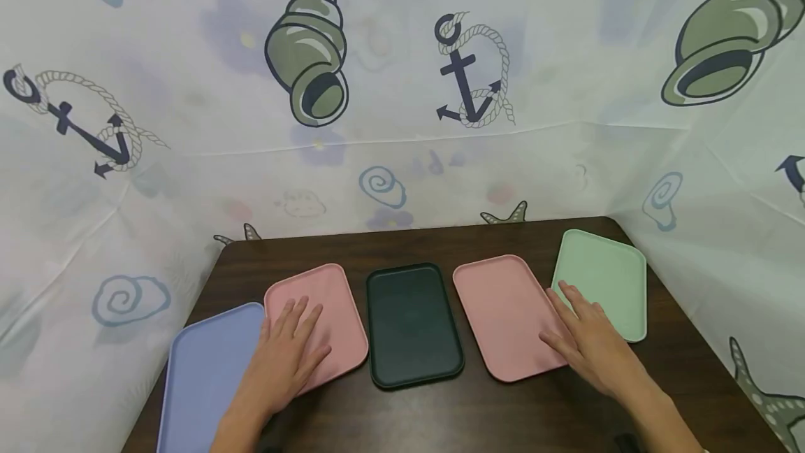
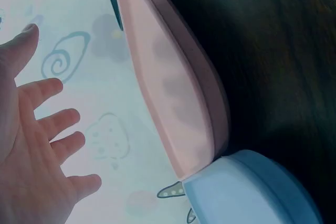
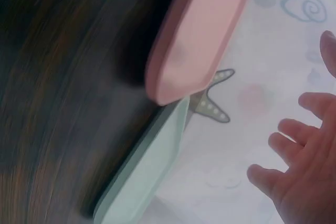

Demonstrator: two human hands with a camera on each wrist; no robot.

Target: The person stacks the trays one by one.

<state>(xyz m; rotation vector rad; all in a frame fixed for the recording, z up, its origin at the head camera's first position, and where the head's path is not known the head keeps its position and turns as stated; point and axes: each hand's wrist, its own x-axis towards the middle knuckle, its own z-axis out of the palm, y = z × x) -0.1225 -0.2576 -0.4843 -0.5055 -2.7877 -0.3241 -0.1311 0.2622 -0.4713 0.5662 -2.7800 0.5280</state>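
Note:
Five shallow trays stand in a row on a dark wooden table. My left hand (image 1: pixel 279 358), fingers spread, is over the left pink tray (image 1: pixel 330 292); the left wrist view shows a gap between that hand (image 2: pixel 37 145) and the pink tray (image 2: pixel 163 72). Left of it lies a blue tray (image 1: pixel 204 362), partly covered by the left arm. A dark green tray (image 1: pixel 415 327) occupies the middle. My right hand (image 1: pixel 594 344), also spread and holding nothing, hovers over the right pink tray (image 1: pixel 503 313) and the edge of the light green tray (image 1: pixel 600 278).
The dark wooden table (image 1: pixel 390 425) has its far edge against a pale cloth (image 1: pixel 402 89) printed with shells, anchors and starfish. The same cloth rises along the left and right sides. Neighbouring trays sit close together, some at an angle.

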